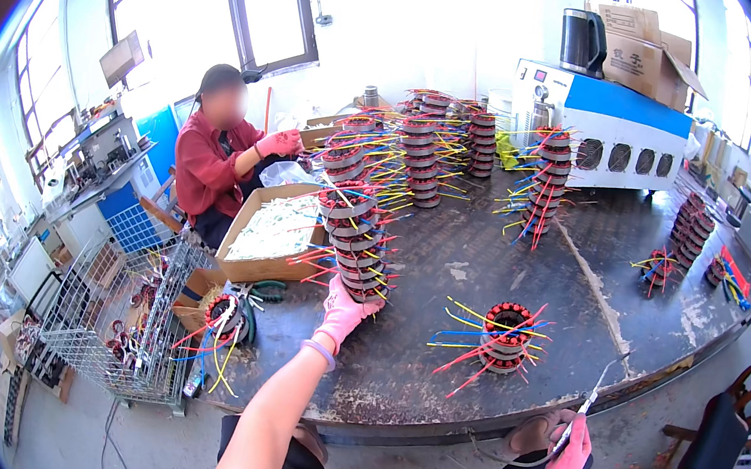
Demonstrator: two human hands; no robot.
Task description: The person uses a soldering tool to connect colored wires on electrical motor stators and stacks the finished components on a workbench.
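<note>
My left hand [346, 311], in a pink glove, is wrapped around the bottom of a tall, slightly leaning stack of motor stators [359, 233]. Red, blue and yellow lead wires stick out of the stack all round. My right hand [565, 460], also gloved in pink, grips a soldering iron [591, 400] past the table's front edge, its thin tip pointing up and away and a cord trailing from it. Between my hands, a short pair of stacked stators [505, 337] stands on the dark table with its wires spread. Another stator [225, 315] sits at the left edge beside pliers [265, 291].
More stator stacks [421, 161] stand farther back, with one [547, 185] near the blue-and-white machine [606, 122]. A cardboard box [247, 266] of white pieces is at the left. A wire cage [115, 325] stands below. A co-worker [218, 156] sits across. A chair [722, 441] is at right.
</note>
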